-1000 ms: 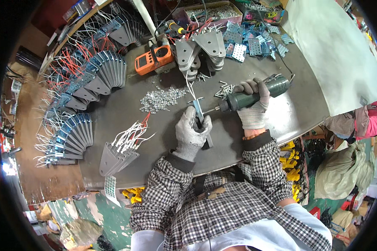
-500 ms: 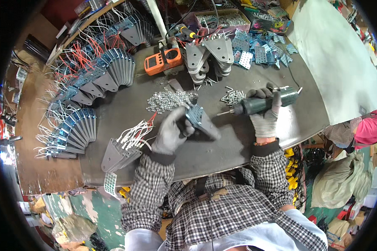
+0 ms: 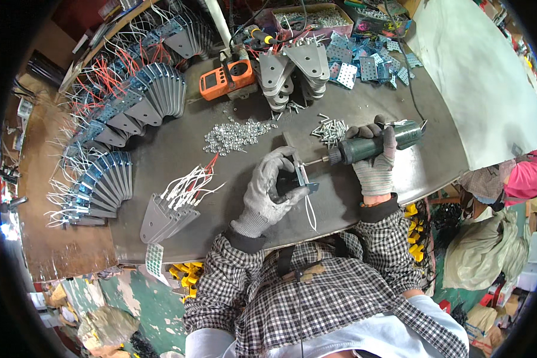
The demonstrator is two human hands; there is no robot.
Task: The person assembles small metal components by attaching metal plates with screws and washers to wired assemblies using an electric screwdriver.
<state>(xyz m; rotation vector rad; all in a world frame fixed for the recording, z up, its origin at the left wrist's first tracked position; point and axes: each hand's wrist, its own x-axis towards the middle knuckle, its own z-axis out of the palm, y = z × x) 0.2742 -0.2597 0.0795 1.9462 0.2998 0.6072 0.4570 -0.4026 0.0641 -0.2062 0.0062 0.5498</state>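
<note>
Bracket (image 3: 300, 181) with white wires is sitting in my left hand (image 3: 267, 194), grip closed around it, just below the pile of nuts (image 3: 235, 133) on the desk (image 3: 173, 152). My right hand (image 3: 373, 156) is gripping the green screwdriver (image 3: 373, 143), its tip touching the bracket.

2 gloved hands: left hand (image 3: 267, 194), right hand (image 3: 373, 158). 1 green power driver (image 3: 376, 143) in right's fingers, 1 metal bracket (image 3: 301, 179) at left's fingertips. 1 orange meter (image 3: 227, 79) beyond.

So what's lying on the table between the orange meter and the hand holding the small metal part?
In the head view, a loose heap of small shiny nuts lies between the orange meter and the left hand.
</note>
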